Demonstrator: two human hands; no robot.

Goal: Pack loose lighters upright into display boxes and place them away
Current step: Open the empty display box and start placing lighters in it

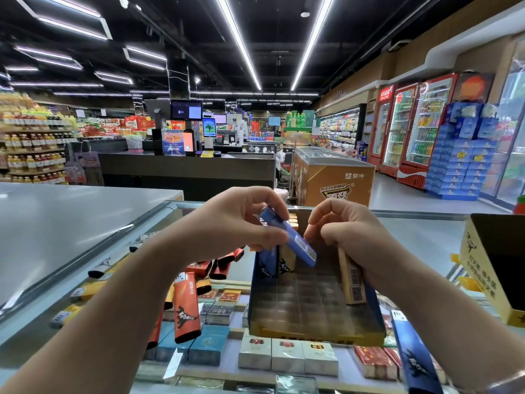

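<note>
From the head view, my left hand pinches a blue lighter, tilted with its lower end pointing toward 5 o'clock, just above the back row of the display box. My right hand hovers beside it at 3 o'clock, fingers curled; it seems to steady a tan lighter standing at the box's right side, though I cannot tell whether its grip is truly closed on it.

I judge the job barely begun: a few lighters stand upright along the back-left corner, and most of the gridded cells show bare. Loose orange lighters and others lie scattered at 8 to 9 o'clock on the glass table, still waiting. A dark blue lighter lies at 4 o'clock.

For room, the box's front and middle cells are open, so lowering the blue one straight down looks unobstructed. A second yellow box stands well apart at 3 o'clock. The table's far edge runs just behind the box at 12 o'clock, so I would avoid pushing the box backward.
</note>
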